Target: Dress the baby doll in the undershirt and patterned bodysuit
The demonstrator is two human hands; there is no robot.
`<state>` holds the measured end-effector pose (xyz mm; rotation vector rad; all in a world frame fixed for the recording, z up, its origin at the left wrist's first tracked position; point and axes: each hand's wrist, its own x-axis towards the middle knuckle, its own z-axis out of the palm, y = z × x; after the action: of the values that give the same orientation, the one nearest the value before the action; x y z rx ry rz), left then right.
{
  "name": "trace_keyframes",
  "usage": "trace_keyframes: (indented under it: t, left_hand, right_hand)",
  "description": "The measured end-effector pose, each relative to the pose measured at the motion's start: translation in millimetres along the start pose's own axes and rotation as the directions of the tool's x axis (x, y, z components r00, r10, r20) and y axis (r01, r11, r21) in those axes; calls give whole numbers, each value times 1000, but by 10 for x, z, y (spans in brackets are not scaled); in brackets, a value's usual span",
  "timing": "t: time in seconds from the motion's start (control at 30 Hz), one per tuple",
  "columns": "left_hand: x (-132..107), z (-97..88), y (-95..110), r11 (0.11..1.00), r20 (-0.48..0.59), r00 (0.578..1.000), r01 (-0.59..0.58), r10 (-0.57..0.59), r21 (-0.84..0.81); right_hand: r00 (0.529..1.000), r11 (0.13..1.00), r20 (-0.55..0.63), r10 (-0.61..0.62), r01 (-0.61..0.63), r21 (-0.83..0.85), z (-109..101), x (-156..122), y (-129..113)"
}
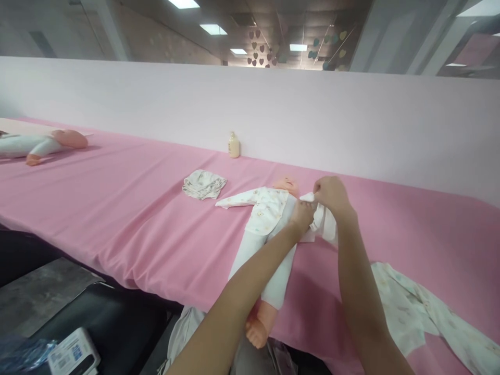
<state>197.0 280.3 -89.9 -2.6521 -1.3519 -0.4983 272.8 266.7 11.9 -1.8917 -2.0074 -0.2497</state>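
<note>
A baby doll [287, 183] lies on its back on the pink-covered table, head toward the wall, in pale leggings [250, 247]. A white patterned baby shirt [269, 211] covers one side of its chest, and one sleeve is stretched out to the left. At the doll's other arm, my left hand [302, 216] is closed on bunched white cloth of the shirt. Just right of it, my right hand [332, 195] pinches the end of that cloth, which looks like the other sleeve. The doll's hand on this side is hidden.
A folded cloth [203, 184] lies left of the doll, with a pump bottle [233, 145] by the white wall. Another doll [42, 143] lies far left. A patterned garment [422, 312] is spread at the right front. Black chairs [105, 323] stand below the table's edge.
</note>
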Motion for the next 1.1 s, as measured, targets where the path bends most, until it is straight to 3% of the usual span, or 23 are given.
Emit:
trace_keyframes:
  t: [0.07, 0.17, 0.2, 0.27, 0.33, 0.4, 0.47, 0.53, 0.67, 0.73, 0.8, 0.83, 0.9, 0.97, 1.03, 1.1]
  left_hand:
    - [9, 3, -38, 1000, 1, 1000, -8, 8, -25]
    - [34, -33, -98, 996, -1, 1000, 18, -19, -82]
    - [40, -48, -116, 987, -17, 998, 57, -60, -150]
    - [48, -73, -153, 905, -61, 982, 138, -177, -403]
    - [55, -80, -193, 706, -93, 957, 136, -276, -695]
    - [64, -74, -230, 483, -127, 936, 51, -329, -874]
    - [73, -64, -257, 294, -139, 907, -17, -398, -956]
    - [80, -61, -267, 168, -116, 875, -40, -470, -985]
    - [92, -68, -267, 87, -85, 852, -46, -517, -995]
    - [105, -67, -271, 69, -75, 851, -46, -520, -997]
    - [112, -63, -277, 42, -63, 843, -48, -535, -998]
    - [105, -65, -277, 33, -59, 836, -48, -545, -998]
    - [55, -87, -267, 79, -72, 830, -34, -553, -996]
    - [-60, -143, -233, 272, -138, 872, -5, -470, -962]
    - [-231, -231, -180, 568, -209, 951, -44, -228, -822]
    - [-423, -331, -134, 774, -216, 974, -193, 75, -603]
  right_hand:
    - [989, 996, 138, -51, 41, 73, -35, -43, -47]
    - [926, 921, 317, -204, 72, 382, -154, -112, -77]
    - [917, 874, 316, -243, 66, 481, -191, -126, -67]
    - [958, 819, 197, -208, 61, 570, -225, -130, -8]
    - [1000, 873, 19, -20, 9, 488, -183, -103, 102]
    - [987, 935, -36, 154, -134, 328, -66, -57, 247]
    - [965, 948, 108, 239, -256, 189, 96, -12, 402]
    - [912, 941, 309, 268, -317, 119, 263, 17, 534]
    - [817, 903, 480, 320, -416, 105, 522, 26, 655]
    - [782, 896, 554, 285, -422, 135, 599, 27, 657]
    - [774, 905, 589, 233, -394, 160, 632, 39, 648]
    - [792, 912, 568, 223, -376, 166, 630, 50, 642]
    - [853, 921, 467, 233, -347, 175, 589, 77, 624]
    - [898, 916, 369, 240, -335, 221, 504, 102, 585]
    - [914, 893, 338, 225, -332, 303, 400, 114, 513]
    - [916, 871, 356, 185, -320, 372, 306, 108, 415]
